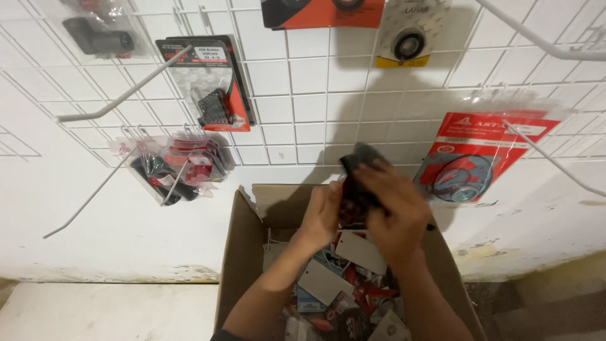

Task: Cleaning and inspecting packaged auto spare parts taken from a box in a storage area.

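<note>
Both of my hands are raised over an open cardboard box (pixel 243 249) in front of a white wire grid wall. Together they grip a small black and red packaged part (pixel 355 180). My left hand (pixel 322 215) holds its lower left side. My right hand (pixel 394 211) covers its right side and top. The packet is blurred, so its shape is unclear. Inside the box lie several more carded packets (pixel 344 287), red, white and black.
Packaged parts hang on the wire grid (pixel 303 101): a black and red card (pixel 218 88) at upper left, a bunch of bagged black parts (pixel 173 167) at left, a red gasket pack (pixel 476 158) at right. Bare white hooks (pixel 123 95) stick out toward me.
</note>
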